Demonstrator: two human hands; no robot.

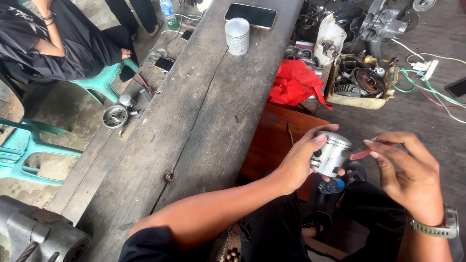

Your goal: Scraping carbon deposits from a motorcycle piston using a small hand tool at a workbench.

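Wooden desk (194, 121) carries one spare piston (237, 36) and one phone (250, 15), parked clear of the work. Left hand (296, 162) is clamped around a second metal piston (331, 154), held off the desk edge; right hand (405, 172) pinches one red-handled tool (361, 154) toward it, apparently for access.

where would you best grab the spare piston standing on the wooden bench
Take the spare piston around its ringed cylindrical side wall, hand coming down from above. It stands upright on the bench with bare wood around it; only the phone lies close behind, so come from the near side.
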